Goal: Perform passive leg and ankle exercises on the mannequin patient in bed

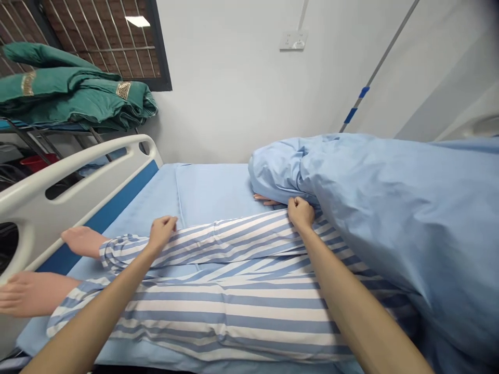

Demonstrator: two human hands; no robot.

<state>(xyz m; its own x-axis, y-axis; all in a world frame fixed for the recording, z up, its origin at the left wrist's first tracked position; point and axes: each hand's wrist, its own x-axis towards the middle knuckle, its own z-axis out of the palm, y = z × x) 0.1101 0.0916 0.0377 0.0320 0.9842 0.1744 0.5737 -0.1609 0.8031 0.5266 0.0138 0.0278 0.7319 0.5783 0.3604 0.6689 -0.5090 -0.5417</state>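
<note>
Across the bed lie two legs in blue-and-white striped trousers [253, 306], with bare, smooth feet like a manikin's [41, 293] at the left. My left hand [162, 231] is closed at the far edge of the farther trouser leg, near the shin; its fingertips seem to pinch the cloth. Higher up that same leg, my right hand [301, 212] is curled into a fist on the trouser cloth, close beside the blue quilt [374, 192]. The quilt is heaped over the upper body and hides it. Fingers of the lying figure's hand [266, 200] show from under the quilt.
A white footboard [78, 184] stands at the left end of the blue-sheeted bed [210, 187]. Beyond it, green padded clothing [89, 93] is piled on a rack below a barred window. The wall carries a socket [293, 40], and a pole [364, 93] leans at the right.
</note>
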